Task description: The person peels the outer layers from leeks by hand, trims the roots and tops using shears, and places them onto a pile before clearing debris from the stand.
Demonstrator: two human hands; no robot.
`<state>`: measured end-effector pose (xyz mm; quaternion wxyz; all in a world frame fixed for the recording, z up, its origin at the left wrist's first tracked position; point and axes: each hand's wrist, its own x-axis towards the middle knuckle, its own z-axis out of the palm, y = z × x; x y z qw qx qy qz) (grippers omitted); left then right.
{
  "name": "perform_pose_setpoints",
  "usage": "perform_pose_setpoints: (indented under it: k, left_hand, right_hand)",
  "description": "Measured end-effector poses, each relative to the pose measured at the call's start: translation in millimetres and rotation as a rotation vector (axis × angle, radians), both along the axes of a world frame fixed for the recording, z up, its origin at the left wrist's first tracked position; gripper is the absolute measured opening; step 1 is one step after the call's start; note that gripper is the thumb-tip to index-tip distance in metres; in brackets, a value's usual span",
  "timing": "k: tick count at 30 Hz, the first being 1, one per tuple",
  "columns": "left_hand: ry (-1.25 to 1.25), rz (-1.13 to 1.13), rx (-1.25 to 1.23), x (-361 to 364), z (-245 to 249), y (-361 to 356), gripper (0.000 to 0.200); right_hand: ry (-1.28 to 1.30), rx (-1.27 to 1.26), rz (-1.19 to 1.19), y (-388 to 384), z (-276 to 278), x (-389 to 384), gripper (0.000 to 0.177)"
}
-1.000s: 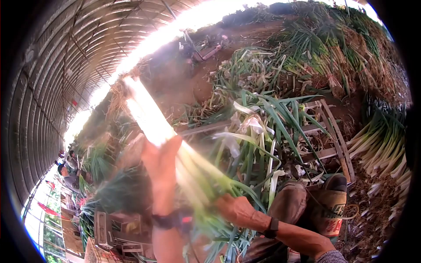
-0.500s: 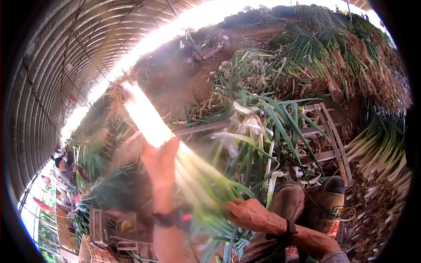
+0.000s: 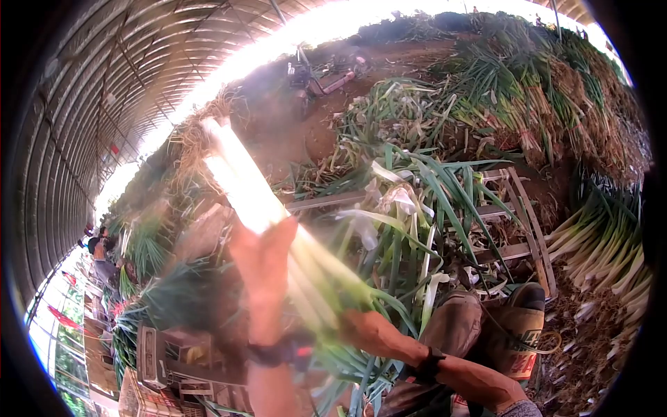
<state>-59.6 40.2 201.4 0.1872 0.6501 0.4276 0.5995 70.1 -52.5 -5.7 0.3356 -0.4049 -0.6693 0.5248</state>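
A thick bunch of long green onions (image 3: 253, 187) slants across the middle, white stems and roots at the upper left, green leaves toward the lower right. My left hand (image 3: 267, 254) is closed around the white stems, slightly blurred. At the leafy end, my right hand (image 3: 365, 333) reaches across and against the greens; its fingers are hidden there, so what it holds does not show. A dark band circles each wrist. Below the hands, loose green leaves (image 3: 361, 379) hang down.
Leaf trimmings (image 3: 399, 201) lie over a wooden frame (image 3: 531, 229) ahead. Trimmed onions (image 3: 604, 243) line the right side; untrimmed ones (image 3: 514, 90) are heaped behind. Crates (image 3: 149, 399) stand at lower left. A person (image 3: 103, 257) is at far left. My shoe (image 3: 517, 330) is at lower right.
My right hand has moved left and slightly up along the leafy end, and its fingers have passed out of sight. My left hand and the bunch have shifted slightly right.
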Motion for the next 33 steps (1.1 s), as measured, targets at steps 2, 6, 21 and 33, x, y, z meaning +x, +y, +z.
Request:
perform_pose_setpoints:
  k: [2, 6, 21, 33]
  left_hand:
    - [-0.015, 0.005, -0.016, -1, -2, 1, 0.034]
    - [0.026, -0.008, -0.009, -3, -5, 2, 0.033]
    - [0.003, -0.176, -0.041, 18, -12, 5, 0.027]
    - [-0.2, -0.263, -0.232, 14, -20, 12, 0.023]
  right_hand:
    - [-0.068, 0.053, -0.037, -4, 24, 5, 0.032]
    - [-0.366, 0.295, -0.022, -1, 56, 13, 0.03]
    - [-0.366, 1.233, 0.141, 18, 74, 51, 0.006]
    - [-0.501, 0.941, 0.357, 3, 80, 62, 0.033]
